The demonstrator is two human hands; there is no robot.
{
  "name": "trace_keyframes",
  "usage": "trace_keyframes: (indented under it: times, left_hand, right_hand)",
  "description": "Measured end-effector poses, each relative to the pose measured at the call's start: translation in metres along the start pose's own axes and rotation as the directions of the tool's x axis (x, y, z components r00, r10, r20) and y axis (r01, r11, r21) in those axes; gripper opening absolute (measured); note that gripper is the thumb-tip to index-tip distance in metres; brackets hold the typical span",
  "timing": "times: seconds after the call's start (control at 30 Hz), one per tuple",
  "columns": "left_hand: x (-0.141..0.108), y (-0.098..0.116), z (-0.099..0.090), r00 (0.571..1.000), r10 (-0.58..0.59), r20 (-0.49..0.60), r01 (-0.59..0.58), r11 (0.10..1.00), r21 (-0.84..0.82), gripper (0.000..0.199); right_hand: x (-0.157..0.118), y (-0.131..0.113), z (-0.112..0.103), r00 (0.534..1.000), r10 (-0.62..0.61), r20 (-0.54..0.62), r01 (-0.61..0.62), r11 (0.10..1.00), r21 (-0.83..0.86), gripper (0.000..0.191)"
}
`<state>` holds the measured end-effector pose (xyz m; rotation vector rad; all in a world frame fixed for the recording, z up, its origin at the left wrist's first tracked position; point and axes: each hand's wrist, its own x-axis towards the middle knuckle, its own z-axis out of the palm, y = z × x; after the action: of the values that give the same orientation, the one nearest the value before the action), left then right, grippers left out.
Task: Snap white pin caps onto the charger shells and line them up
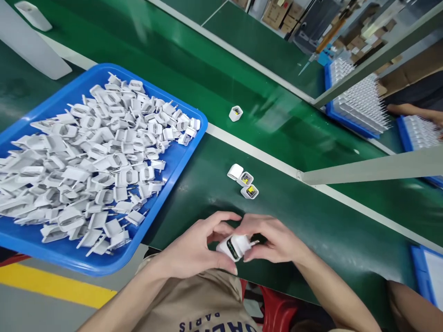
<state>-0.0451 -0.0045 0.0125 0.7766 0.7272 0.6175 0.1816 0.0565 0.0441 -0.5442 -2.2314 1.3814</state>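
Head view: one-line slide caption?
Left hand and right hand hold a white pronged charger at a green workbench, beside a blue tray heaped with white pronged plug caps.

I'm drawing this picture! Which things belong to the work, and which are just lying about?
Probably the work:
white plug between left hand and right hand
blue tray of white plug pieces
three loose white cases

Probably just there:
cardboard boxes behind
red plastic thing below

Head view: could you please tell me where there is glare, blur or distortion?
Head view: pale glare lies on the bright green strip; the held plug looks slightly soft; the tray seems stretched toward the left edge, perhaps by a wide lens.
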Motion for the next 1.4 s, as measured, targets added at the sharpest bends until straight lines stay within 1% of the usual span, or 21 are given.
trace_keyframes:
  times: [0.07,0.1,0.17,0.23,0.3,0.33,0.4,0.43,0.5,0.57,0.63,0.73,0.83,0.93,1.03,1.17,1.27,1.4]
  left_hand:
    - [0.001,-0.002,-0.002,0.999,0.02,0.039,-0.017,0.998,-0.062,0.083]
    - [0.002,-0.003,-0.003,0.999,0.035,0.038,-0.033,0.997,-0.063,0.082]
    - [0.005,-0.005,-0.005,0.998,0.068,-0.009,-0.067,0.998,0.02,0.072]
    - [0.01,-0.008,-0.008,0.989,0.109,-0.096,-0.09,0.98,0.18,0.053]
    - [0.014,-0.011,-0.009,0.968,0.153,-0.2,-0.08,0.941,0.33,0.036]
    - [0.015,-0.013,-0.01,0.955,0.169,-0.245,-0.068,0.924,0.375,0.031]
    - [0.017,-0.015,-0.009,0.935,0.176,-0.307,-0.036,0.91,0.413,0.03]
    - [0.017,-0.015,-0.008,0.932,0.169,-0.321,-0.02,0.908,0.419,0.032]
    - [0.017,-0.014,-0.007,0.934,0.147,-0.325,0.009,0.902,0.432,0.038]
    - [0.015,-0.013,-0.006,0.938,0.124,-0.323,0.037,0.892,0.45,0.04]
    - [0.014,-0.012,-0.006,0.939,0.115,-0.324,0.055,0.88,0.472,0.038]
    - [0.013,-0.014,-0.006,0.934,0.135,-0.33,0.054,0.861,0.506,0.035]
    - [0.013,-0.018,-0.006,0.927,0.19,-0.324,0.015,0.843,0.538,0.034]
    - [0.014,-0.022,-0.007,0.91,0.275,-0.309,-0.04,0.801,0.597,0.032]
    - [0.017,-0.026,-0.008,0.889,0.348,-0.296,-0.069,0.743,0.666,0.03]
    - [0.021,-0.033,-0.01,0.859,0.427,-0.283,-0.089,0.669,0.738,0.027]
    - [0.024,-0.039,-0.011,0.836,0.471,-0.28,-0.11,0.644,0.757,0.023]
    - [0.028,-0.047,-0.011,0.807,0.526,-0.268,-0.144,0.616,0.774,0.019]
  right_hand:
    - [0.001,0.004,0.003,0.99,-0.057,-0.126,0.064,0.997,0.049,0.034]
    - [0.002,0.006,0.003,0.979,-0.077,-0.188,0.088,0.995,0.052,0.035]
    - [0.003,0.006,0.004,0.951,-0.102,-0.292,0.103,0.995,-0.011,0.035]
    - [0.004,0.004,0.005,0.936,-0.097,-0.338,0.053,0.989,-0.138,0.032]
    - [0.005,0.001,0.009,0.948,-0.05,-0.316,-0.032,0.968,-0.249,0.022]
    - [0.005,0.0,0.011,0.956,-0.016,-0.294,-0.073,0.954,-0.291,0.016]
    - [0.005,-0.002,0.017,0.967,0.055,-0.247,-0.14,0.93,-0.341,0.007]
    - [0.005,-0.002,0.02,0.968,0.086,-0.234,-0.169,0.918,-0.36,0.007]
    - [0.006,-0.002,0.024,0.969,0.126,-0.211,-0.204,0.89,-0.407,0.01]
    - [0.006,-0.001,0.026,0.973,0.137,-0.185,-0.208,0.866,-0.454,0.01]
    - [0.005,0.0,0.026,0.978,0.129,-0.161,-0.193,0.846,-0.497,0.011]
    - [0.003,0.001,0.028,0.978,0.118,-0.171,-0.192,0.829,-0.525,0.013]
    - [0.002,0.002,0.03,0.97,0.12,-0.213,-0.215,0.833,-0.509,0.012]
    - [0.003,0.005,0.034,0.967,0.105,-0.233,-0.215,0.827,-0.519,0.013]
    - [0.005,0.007,0.037,0.969,0.1,-0.225,-0.212,0.801,-0.56,0.012]
    - [0.004,0.013,0.04,0.976,0.114,-0.184,-0.204,0.772,-0.602,0.008]
    - [0.002,0.019,0.043,0.978,0.089,-0.191,-0.19,0.767,-0.613,0.006]
    - [-0.002,0.023,0.043,0.983,0.036,-0.182,-0.143,0.774,-0.617,0.014]
